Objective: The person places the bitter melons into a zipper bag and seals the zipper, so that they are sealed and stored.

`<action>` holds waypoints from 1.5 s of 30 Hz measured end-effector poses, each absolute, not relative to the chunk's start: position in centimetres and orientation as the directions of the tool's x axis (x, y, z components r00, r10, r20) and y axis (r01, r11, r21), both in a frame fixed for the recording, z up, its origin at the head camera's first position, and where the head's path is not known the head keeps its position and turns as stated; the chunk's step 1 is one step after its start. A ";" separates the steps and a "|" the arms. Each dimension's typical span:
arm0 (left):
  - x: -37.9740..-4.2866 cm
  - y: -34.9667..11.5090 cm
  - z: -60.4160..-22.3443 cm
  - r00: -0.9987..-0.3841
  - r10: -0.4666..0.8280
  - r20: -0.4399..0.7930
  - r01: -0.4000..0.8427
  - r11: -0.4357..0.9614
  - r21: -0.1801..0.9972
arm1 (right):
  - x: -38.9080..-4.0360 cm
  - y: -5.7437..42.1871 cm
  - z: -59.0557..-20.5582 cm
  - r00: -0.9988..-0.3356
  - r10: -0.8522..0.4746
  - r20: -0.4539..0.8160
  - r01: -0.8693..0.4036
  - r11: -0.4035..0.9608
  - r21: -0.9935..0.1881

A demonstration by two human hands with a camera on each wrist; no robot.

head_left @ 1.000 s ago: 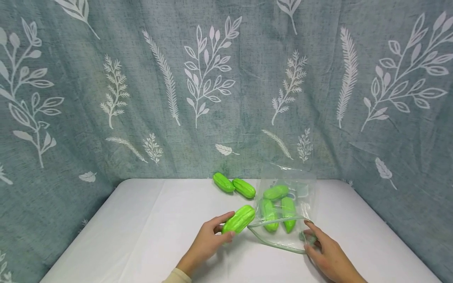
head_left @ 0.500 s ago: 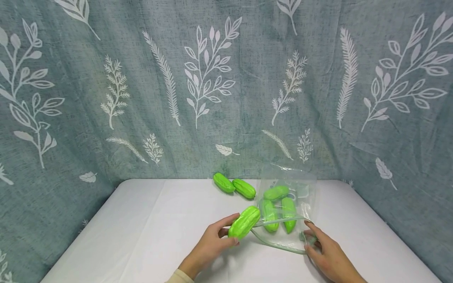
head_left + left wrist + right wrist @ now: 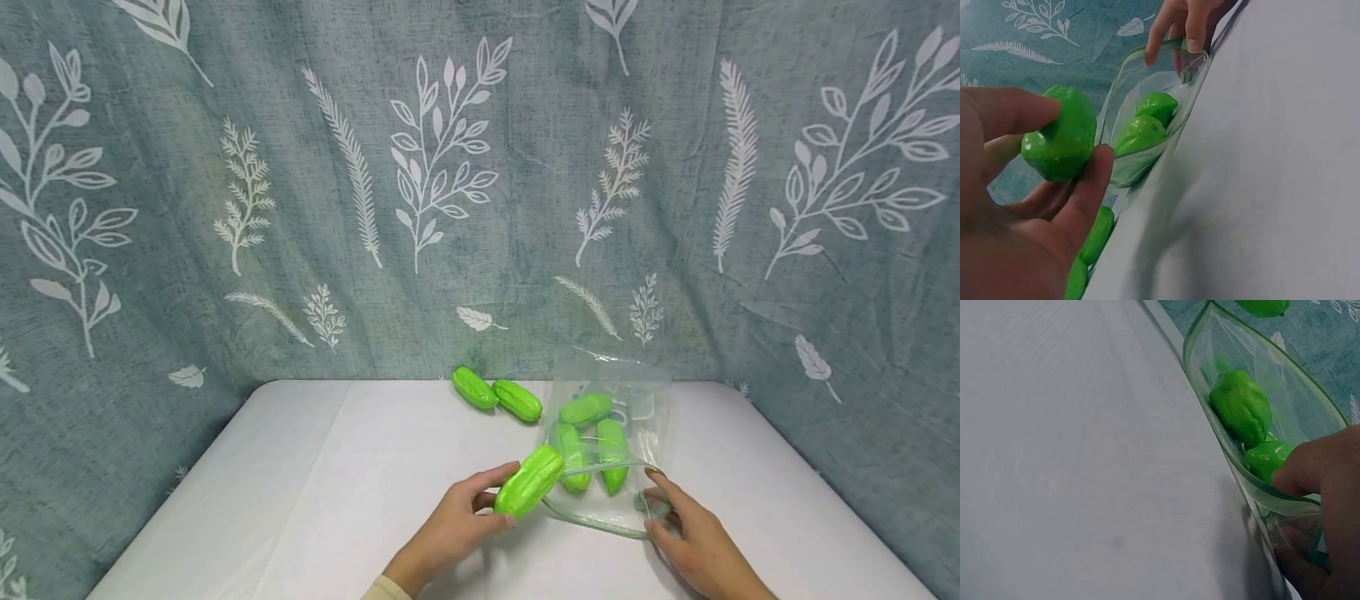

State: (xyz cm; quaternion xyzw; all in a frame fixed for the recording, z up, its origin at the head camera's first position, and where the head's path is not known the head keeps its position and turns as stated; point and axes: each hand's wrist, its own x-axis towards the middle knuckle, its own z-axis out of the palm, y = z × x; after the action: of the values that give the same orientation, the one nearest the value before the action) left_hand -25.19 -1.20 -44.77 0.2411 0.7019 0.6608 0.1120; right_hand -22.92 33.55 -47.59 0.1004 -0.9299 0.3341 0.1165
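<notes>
My left hand [image 3: 457, 518] grips a glossy bright green cucumber [image 3: 529, 482] between thumb and fingers, tilted with its far end up at the bag's mouth. In the left wrist view this cucumber [image 3: 1063, 153] is seen end-on. A clear plastic zip bag [image 3: 596, 525] lies on the table, its green-edged mouth spread toward me. Several similar cucumbers lie inside; one [image 3: 1240, 406] shows clearly in the right wrist view. At the bag's right corner my right hand [image 3: 697, 542] pinches the rim, thumb and fingers curled; some fingertips are partly hidden behind plastic.
Two more cucumbers, a left one [image 3: 474, 388] and a right one [image 3: 517, 401], lie near the table's back edge, left of the bag. The white table [image 3: 315, 500] ends at a teal leaf-patterned curtain [image 3: 525, 183] behind and on both sides.
My left hand has moved right with the cucumber, bringing its far end from beside the bag's left corner to over the mouth's rim. The right hand and bag look nearly still.
</notes>
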 end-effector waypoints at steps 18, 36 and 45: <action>-24.5 -0.4 -45.3 -0.806 0.582 0.109 0.161 0.039 0.986 | -22.9 33.5 -47.5 -0.956 -0.095 0.277 -0.246 0.775 -0.583; -24.3 0.2 -45.6 -0.820 0.572 0.019 0.147 0.178 0.973 | -22.8 33.4 -47.6 -0.955 -0.094 0.283 -0.249 0.772 -0.585; -24.0 0.6 -45.8 -0.825 0.563 0.058 0.237 0.250 0.939 | -22.7 33.3 -47.3 -0.963 -0.095 0.252 -0.232 0.770 -0.594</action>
State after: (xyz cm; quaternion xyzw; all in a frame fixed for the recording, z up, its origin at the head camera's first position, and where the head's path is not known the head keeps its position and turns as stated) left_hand -24.04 0.59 -45.82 0.2572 0.7770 0.5556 0.1466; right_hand -22.74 33.29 -47.29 0.0875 -0.9350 0.3273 0.1044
